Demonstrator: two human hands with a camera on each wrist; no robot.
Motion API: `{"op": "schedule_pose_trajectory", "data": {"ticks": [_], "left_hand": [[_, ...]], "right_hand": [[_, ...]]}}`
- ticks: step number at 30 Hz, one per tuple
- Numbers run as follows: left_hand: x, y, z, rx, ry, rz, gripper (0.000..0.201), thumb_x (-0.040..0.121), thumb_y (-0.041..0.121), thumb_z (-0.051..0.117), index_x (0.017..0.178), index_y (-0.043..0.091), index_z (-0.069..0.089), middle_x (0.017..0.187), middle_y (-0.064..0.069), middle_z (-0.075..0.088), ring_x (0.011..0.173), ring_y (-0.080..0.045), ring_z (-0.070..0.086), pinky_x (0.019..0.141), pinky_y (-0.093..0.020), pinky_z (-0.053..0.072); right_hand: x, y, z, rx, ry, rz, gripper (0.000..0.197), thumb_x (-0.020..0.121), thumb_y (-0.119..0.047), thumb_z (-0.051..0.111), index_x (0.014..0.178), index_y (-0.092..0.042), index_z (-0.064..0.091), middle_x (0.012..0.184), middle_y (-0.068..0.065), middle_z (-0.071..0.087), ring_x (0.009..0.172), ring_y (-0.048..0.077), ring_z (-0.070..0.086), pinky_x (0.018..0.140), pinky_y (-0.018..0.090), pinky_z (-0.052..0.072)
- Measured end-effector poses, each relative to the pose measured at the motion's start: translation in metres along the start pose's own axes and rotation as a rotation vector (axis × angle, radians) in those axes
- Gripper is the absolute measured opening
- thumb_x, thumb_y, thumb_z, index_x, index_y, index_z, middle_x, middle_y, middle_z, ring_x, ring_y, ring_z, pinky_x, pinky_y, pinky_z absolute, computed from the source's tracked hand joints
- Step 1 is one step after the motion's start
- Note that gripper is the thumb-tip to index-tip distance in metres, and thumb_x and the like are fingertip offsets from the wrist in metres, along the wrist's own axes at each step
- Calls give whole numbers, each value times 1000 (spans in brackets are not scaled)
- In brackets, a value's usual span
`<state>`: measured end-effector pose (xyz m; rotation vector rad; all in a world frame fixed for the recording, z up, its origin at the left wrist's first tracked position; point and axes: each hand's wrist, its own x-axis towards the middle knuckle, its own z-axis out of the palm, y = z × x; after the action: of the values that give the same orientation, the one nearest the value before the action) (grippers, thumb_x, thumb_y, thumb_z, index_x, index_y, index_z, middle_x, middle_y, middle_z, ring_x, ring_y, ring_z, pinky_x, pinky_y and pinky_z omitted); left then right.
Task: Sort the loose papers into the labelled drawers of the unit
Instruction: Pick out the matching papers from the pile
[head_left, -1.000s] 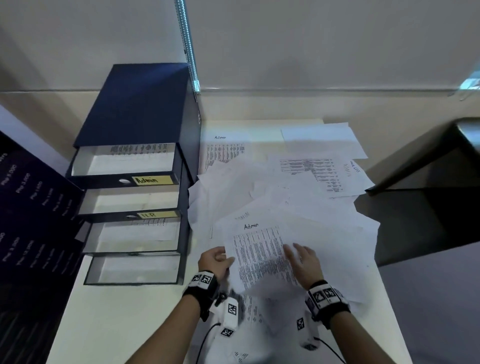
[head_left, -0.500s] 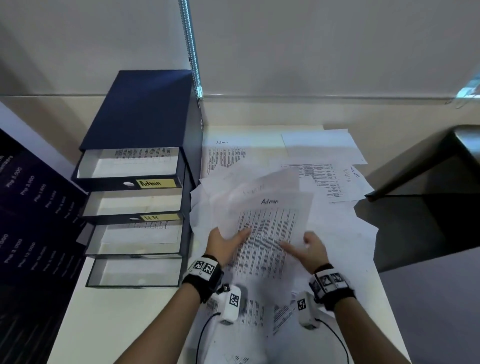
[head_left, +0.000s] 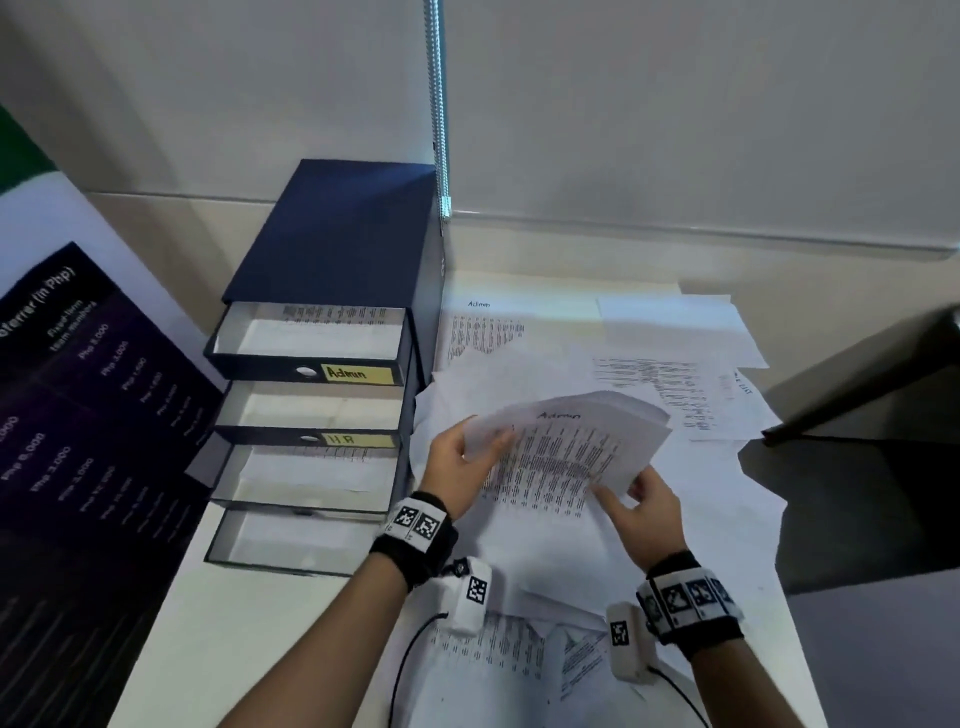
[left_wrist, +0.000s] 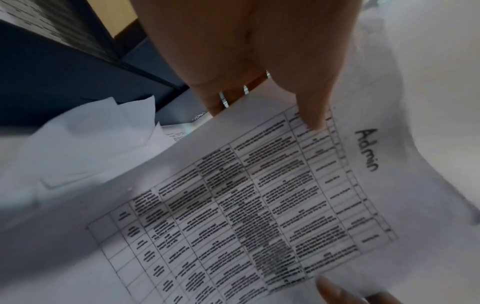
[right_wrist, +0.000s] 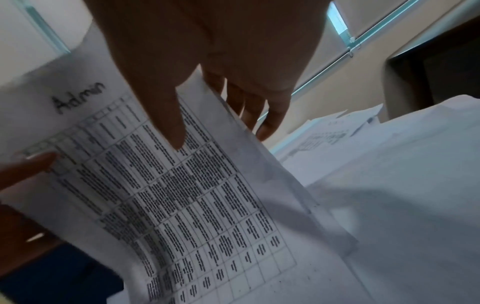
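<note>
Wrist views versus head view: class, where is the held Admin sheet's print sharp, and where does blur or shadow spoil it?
Left wrist: Admin sheet heading crisp, table text smeared. Right wrist: dimmer, right hand in shadow, print blurred. Head: heading legible, rows not; drawer unit bowed by the wide lens.

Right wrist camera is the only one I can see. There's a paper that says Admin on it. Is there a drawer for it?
Observer: Yes. The drawer unit stands left of the papers, and its top drawer has a yellow Admin label.
Operator: Is that drawer open?
Observer: Yes, it is pulled out, and a printed sheet lies inside.
Operator: Whose finger is poking in at the left?
Observer: That is the left hand. It pinches the far-left edge of the Admin sheet, while the right hand holds the near right corner.
</note>
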<state>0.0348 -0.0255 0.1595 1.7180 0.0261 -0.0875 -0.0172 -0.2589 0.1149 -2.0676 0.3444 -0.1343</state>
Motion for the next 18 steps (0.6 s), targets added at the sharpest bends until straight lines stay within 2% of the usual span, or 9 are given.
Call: {"op": "schedule_pose_trajectory", "data": {"ticks": [2, 3, 6, 9, 11, 13, 15, 17, 18], "left_hand": [[-6, 8, -5, 63, 62, -15, 37, 92, 30, 69, 63, 22, 48, 49, 13, 36, 43, -2, 31, 47, -14, 28], [-7, 14, -15, 53, 94, 5, 38, 93, 34, 67, 64, 17, 49, 53, 10, 35, 45, -2, 30, 47, -15, 30], [-7, 46, -55, -121, 197, 53, 23, 98, 30, 59, 90, 9, 63, 77, -6, 68, 65, -10, 62, 58, -21, 51], [-5, 72, -111, -224, 201, 110, 25, 100, 23, 55, 122, 10, 55, 103, 3, 74, 98, -7, 70, 79, -22, 55], [-12, 78, -140, -135, 131, -29, 48, 99, 35, 56, 141, 15, 42, 109, 8, 73, 98, -4, 69, 83, -24, 53], [-27, 70, -159, 18, 26, -218, 62, 99, 44, 52, 151, 20, 29, 132, 15, 55, 110, -1, 55, 97, -27, 44], [-46, 55, -175, 19, -90, -257, 60, 98, 46, 53, 150, 25, 33, 138, 20, 43, 127, -4, 45, 109, -30, 34], [-56, 37, -194, -60, -51, -201, 51, 96, 38, 62, 142, 23, 47, 137, 13, 59, 131, -14, 54, 112, -37, 39], [-60, 35, -204, -88, 16, -181, 48, 95, 30, 65, 140, 21, 50, 131, 9, 65, 126, -17, 60, 109, -40, 44]], "right_hand": [[5, -13, 4, -32, 4, -12, 24, 88, -21, 71, 110, -14, 65, 97, -4, 66, 99, 25, 66, 80, 29, 50], [8, -28, 6, -19, -6, -41, 18, 90, -23, 69, 107, -17, 64, 95, -6, 66, 97, 22, 67, 77, 24, 49], [10, -92, 10, 45, -40, -225, 14, 94, -29, 63, 107, -25, 60, 94, -18, 65, 87, -3, 63, 70, 13, 44], [15, -155, 26, 191, -58, -361, 20, 97, -24, 60, 117, -22, 57, 104, -13, 66, 93, -8, 62, 75, 8, 47], [24, -186, 46, 297, -81, -337, 39, 97, -21, 59, 134, -22, 46, 121, -5, 64, 106, 3, 63, 86, 15, 51], [35, -209, 68, 316, -114, -267, 61, 97, -18, 58, 146, -35, 27, 140, 1, 54, 122, 19, 57, 101, 34, 49], [42, -228, 87, 291, -159, -188, 72, 97, -10, 52, 150, -43, 17, 150, 3, 42, 134, 25, 45, 109, 45, 42], [49, -237, 103, 231, -247, -135, 69, 97, -4, 49, 151, -38, 23, 151, 3, 41, 124, 22, 54, 100, 44, 49], [51, -241, 111, 182, -313, -128, 61, 97, -4, 48, 149, -33, 34, 150, 3, 44, 101, 18, 65, 82, 39, 57]]}}
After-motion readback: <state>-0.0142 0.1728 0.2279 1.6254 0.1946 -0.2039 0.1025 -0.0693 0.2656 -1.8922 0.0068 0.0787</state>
